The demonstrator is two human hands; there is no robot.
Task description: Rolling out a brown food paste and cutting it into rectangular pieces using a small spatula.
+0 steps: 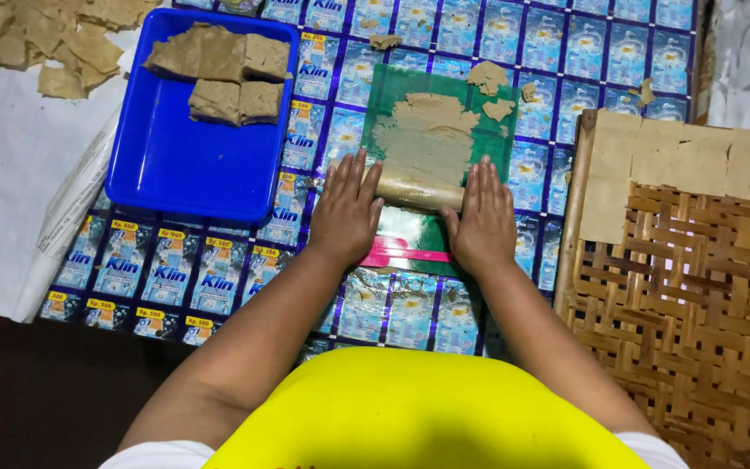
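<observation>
My left hand (345, 208) and my right hand (482, 219) lie flat, palms down, on the two ends of a wooden rolling pin (418, 193). The pin rests across a green sheet (390, 95) at the near edge of a flattened patch of tan dough (423, 137). Small dough scraps (490, 80) lie on the sheet's far right corner. A pink flat tool (397, 254) lies between my wrists on the sheet's near part.
A blue plastic tray (184, 165) at the left holds several dough blocks (219, 74). Thin dough pieces (45, 43) lie on white paper at far left. A woven bamboo tray (679, 295) at right carries flat dough squares (679, 156). A mat of printed sachets (167, 274) covers the work surface.
</observation>
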